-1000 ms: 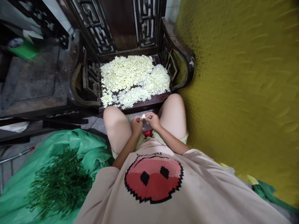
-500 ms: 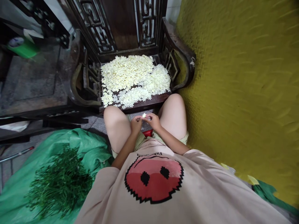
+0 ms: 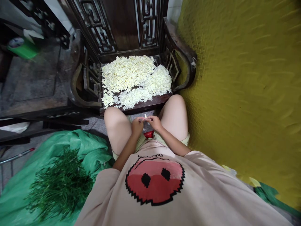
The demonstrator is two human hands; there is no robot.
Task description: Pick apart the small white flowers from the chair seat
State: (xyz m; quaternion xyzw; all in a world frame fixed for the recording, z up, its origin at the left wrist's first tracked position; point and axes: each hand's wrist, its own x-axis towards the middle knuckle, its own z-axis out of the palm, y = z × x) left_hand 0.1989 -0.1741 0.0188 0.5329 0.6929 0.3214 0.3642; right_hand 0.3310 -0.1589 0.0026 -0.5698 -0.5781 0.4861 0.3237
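Between my knees, my left hand (image 3: 137,126) and my right hand (image 3: 155,122) meet at the fingertips. Both are closed in a pinch on one small white flower (image 3: 145,116), which shows just above the fingers. The rest of that flower is hidden by the fingertips. Just beyond my knees, a spread of loose white and pale yellow flowers (image 3: 127,73) lies on the seat of a dark wooden chair (image 3: 160,99). A whiter heap (image 3: 160,80) of flowers sits at its right side.
On my left, a bunch of thin green stems (image 3: 62,185) rests on green plastic sheeting (image 3: 77,138). A dark wooden table (image 3: 35,78) holds a green container (image 3: 23,48). A yellow textured sheet (image 3: 240,88) stands close on my right. Something red (image 3: 148,134) shows under me.
The flower at my fingertips has turned and now shows narrower, more side-on. My hands have shifted only slightly; everything else is unchanged.
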